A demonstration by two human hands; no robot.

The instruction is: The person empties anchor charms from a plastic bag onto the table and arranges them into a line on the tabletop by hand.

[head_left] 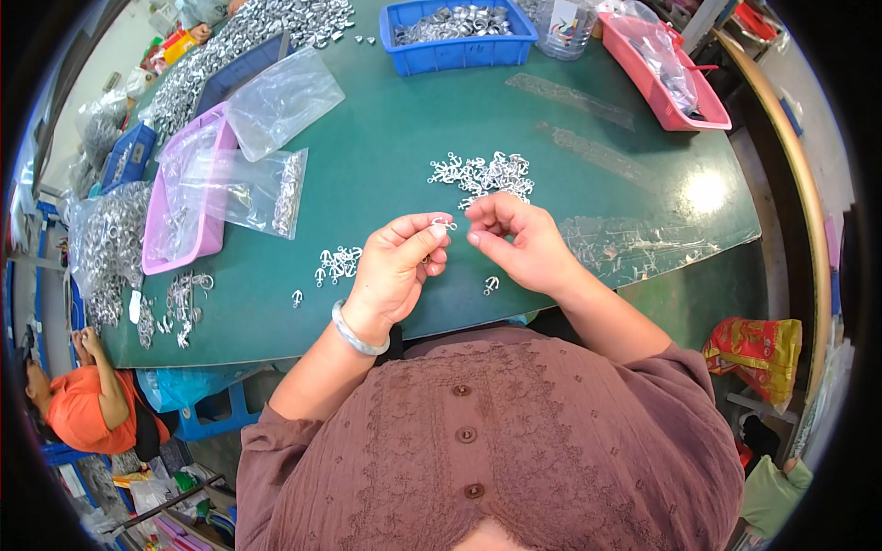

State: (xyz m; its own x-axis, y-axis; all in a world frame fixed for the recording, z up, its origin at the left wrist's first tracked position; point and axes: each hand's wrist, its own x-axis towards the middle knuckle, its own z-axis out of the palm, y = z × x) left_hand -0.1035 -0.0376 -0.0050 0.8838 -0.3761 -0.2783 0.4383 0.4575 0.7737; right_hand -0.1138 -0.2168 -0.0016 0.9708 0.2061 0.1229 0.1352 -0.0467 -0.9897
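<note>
My left hand (397, 262) is closed, with a small silver anchor charm (445, 224) pinched between thumb and forefinger. To its right, my right hand (519, 241) has its fingers curled and the thumb apart from them; nothing shows between the tips. Just beyond the right hand lies a loose pile of silver anchor charms (487, 173). A smaller heap of the same charms (340, 263) rests left of my left hand, with a single charm (297, 298) nearer me. One more anchor (491, 286) lies below my right hand.
A pink basket (214, 237) with clear bags and a bag of metal parts (289, 197) stand left on the green table (404, 119). Beyond are a blue bin (459, 57) of metal pieces and a red tray (657, 87). A person in orange (90, 409) sits at far left.
</note>
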